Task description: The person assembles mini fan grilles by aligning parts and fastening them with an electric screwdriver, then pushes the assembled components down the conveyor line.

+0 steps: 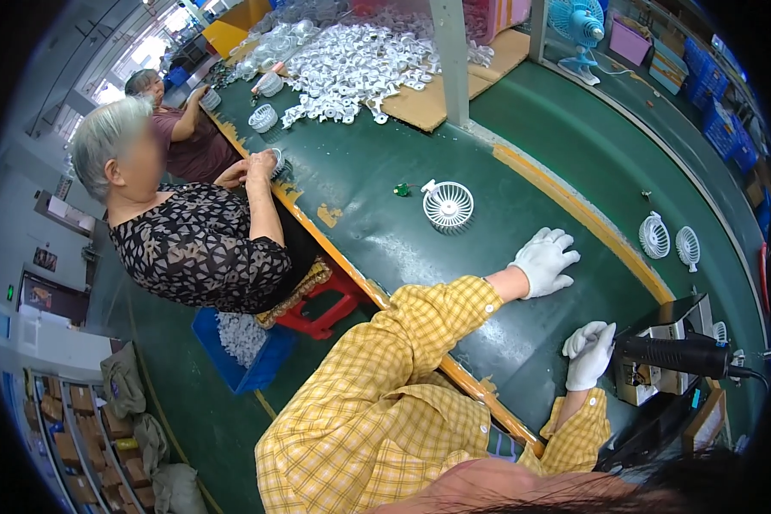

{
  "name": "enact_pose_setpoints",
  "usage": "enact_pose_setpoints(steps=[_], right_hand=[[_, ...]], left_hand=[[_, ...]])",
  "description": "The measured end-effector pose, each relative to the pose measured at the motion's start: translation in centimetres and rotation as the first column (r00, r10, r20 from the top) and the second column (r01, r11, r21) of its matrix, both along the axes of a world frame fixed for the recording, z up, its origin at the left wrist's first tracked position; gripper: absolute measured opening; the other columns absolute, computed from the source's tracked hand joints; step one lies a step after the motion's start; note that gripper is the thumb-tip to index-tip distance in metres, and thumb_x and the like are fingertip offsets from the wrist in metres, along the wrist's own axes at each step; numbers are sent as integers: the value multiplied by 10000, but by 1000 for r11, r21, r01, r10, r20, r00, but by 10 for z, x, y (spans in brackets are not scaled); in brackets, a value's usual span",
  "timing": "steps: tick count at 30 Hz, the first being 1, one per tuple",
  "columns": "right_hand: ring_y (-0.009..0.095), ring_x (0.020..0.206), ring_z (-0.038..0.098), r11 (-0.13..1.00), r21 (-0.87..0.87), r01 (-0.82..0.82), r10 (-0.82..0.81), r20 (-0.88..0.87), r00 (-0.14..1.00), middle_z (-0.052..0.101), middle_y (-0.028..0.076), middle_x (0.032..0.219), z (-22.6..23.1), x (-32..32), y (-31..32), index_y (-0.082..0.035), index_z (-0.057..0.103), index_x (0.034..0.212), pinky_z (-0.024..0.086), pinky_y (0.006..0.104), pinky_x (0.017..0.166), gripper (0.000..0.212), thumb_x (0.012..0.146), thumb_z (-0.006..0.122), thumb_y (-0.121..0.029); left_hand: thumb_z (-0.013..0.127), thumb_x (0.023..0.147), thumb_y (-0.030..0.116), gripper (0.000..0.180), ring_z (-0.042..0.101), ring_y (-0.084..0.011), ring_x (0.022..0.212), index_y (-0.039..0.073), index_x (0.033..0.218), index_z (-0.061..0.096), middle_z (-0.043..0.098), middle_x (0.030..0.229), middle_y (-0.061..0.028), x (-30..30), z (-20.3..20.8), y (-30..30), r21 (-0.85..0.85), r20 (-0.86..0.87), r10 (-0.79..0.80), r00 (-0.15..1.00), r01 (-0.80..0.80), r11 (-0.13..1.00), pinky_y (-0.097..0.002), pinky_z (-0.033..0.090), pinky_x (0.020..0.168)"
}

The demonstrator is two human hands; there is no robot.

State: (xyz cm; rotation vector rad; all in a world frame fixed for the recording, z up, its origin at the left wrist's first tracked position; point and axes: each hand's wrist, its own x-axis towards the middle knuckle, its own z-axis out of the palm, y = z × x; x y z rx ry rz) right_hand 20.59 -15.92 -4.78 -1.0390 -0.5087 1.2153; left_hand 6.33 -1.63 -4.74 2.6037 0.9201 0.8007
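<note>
My left hand [543, 262], in a white glove, rests on the green tabletop [377, 214] with its fingers spread and nothing in them. Just beyond it, to the left, a white round fan grille [448, 206] lies on the table, a small green piece [402, 189] beside it on a thin wire. My right hand [588, 353], also gloved, is at the table's right part with its fingers curled together. What they hold, if anything, is hidden. Close to its right is a black cylindrical corded tool [672, 355] over a metal box-like unit [642, 385].
White plastic parts [351, 68] are heaped at the far end. On the green belt [574, 128] at right lie two white grilles [654, 236]. Two people sit along the left edge, the nearer [201, 231] on a red stool [321, 308]. A blue crate [240, 347] stands on the floor.
</note>
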Motion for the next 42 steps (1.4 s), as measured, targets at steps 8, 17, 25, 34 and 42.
enact_pose_setpoints(steps=[8,17,25,34,42], right_hand=[[135,379,313,1000,17,3,-3,3,1000,366,25,476,0,-1,-2,-79,452,730,290,275,387,460,979,297,-433],[133,386,314,1000,15,2,-2,9,1000,367,26,478,3,-2,1,-81,450,734,292,278,390,459,978,297,-438],[134,373,292,999,-28,23,-22,20,1000,338,16,475,6,-5,6,-98,427,707,277,284,381,445,981,295,-423],[135,367,306,1000,-6,15,-14,37,999,354,17,463,2,-2,1,-92,438,703,286,281,372,478,972,295,-460],[128,368,303,1000,1,5,-5,-1,1000,356,16,469,3,-3,2,-95,436,707,290,269,376,462,978,295,-442]], left_hand=[[698,686,275,397,455,-319,1110,87,1024,607,527,1093,-142,-1,1,-1,20,14,1,1000,-2,1000,-432,352,964],[702,677,270,402,454,-319,1114,86,1021,608,527,1099,-144,-1,2,0,10,13,2,1000,-2,1000,-434,353,967],[697,675,279,371,457,-308,1085,87,983,619,527,1062,-139,-2,-1,5,38,45,8,999,-9,999,-427,347,962],[698,664,311,394,458,-303,1084,88,974,603,520,1060,-133,0,2,1,37,-3,7,1000,-7,999,-426,355,948],[708,677,294,422,427,-314,1157,73,1023,613,512,1141,-145,-2,2,0,-65,-15,15,1000,-16,998,-447,312,1020]])
